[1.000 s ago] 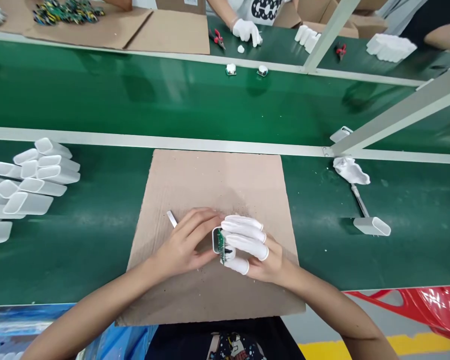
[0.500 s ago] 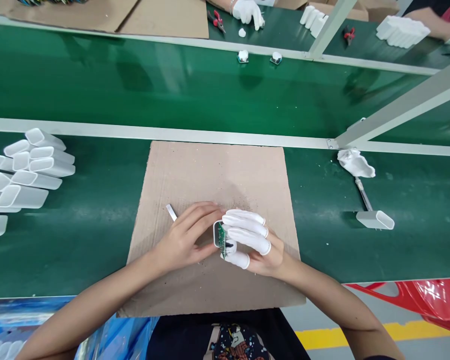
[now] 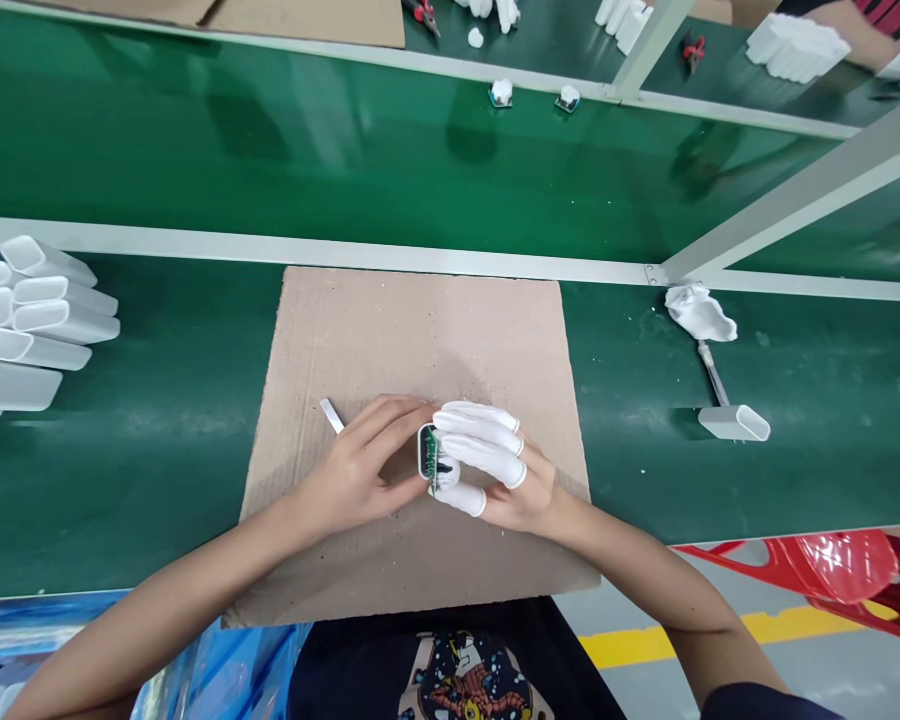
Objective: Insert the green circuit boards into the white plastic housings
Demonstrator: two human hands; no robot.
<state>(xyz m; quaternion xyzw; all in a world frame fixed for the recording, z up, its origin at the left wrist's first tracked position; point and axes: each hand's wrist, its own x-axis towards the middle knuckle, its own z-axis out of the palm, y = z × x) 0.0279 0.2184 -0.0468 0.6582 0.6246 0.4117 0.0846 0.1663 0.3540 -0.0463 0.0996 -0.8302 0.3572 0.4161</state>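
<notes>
Both my hands meet over a brown cardboard sheet on the green bench. My left hand is bare, its fingers closed around a white plastic shell lying on its side. My right hand wears white finger cots and pinches a small green circuit board at the shell's open mouth. The board sits partly inside the shell. A thin white strip lies on the cardboard just left of my left hand.
A stack of empty white shells lies at the left. At the right lie a crumpled white rag, a thin tool and one loose shell. Beyond the green conveyor, two small white parts sit on its far rail.
My hands keep the same grip on shell and board. The view has tilted down and shifted, so everything sits slightly higher and further left in the picture.
</notes>
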